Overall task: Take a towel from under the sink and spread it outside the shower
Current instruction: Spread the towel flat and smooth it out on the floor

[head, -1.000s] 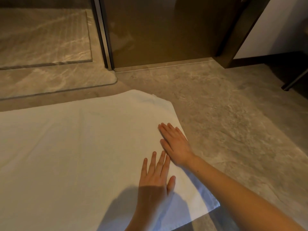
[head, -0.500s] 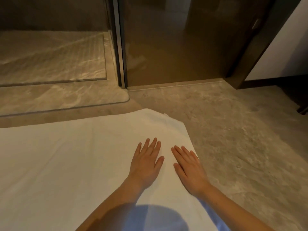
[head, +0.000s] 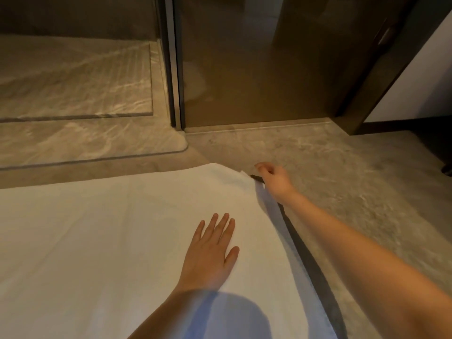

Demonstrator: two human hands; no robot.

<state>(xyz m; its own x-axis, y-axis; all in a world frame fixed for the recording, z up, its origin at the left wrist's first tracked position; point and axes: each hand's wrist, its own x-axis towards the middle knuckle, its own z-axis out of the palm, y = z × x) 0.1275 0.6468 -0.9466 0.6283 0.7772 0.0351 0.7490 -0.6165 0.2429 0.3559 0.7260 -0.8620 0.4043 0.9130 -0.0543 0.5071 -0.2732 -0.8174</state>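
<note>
Towel [head: 102, 241], big and white, lies flat on the gray stone floor [head: 342, 192], just outside the shower. Its far edge runs close beside the raised stone step [head: 93, 148] of the shower, with a thin strip of floor between them. Its right edge runs from the far corner down to the bottom of the view, and a dark shadow line lies along that edge. The towel goes out of view on the left and at the bottom.

Left hand [head: 210, 255] lies flat on the towel, palm down, fingers stretched out and a little apart, holding nothing. It is well inside the right edge.

Right hand [head: 274, 179] is at the far right corner of the towel, with the fingers curled in. The corner looks a bit lifted and folded there. I cannot tell if the fingers are pinching the cloth or only touching it.

Past the corner stands a dark glass door [head: 256, 69] with a metal frame [head: 175, 69]. To the right of the towel the floor is bare, with lots of room. A white wall [head: 415, 81] is at the far right.
</note>
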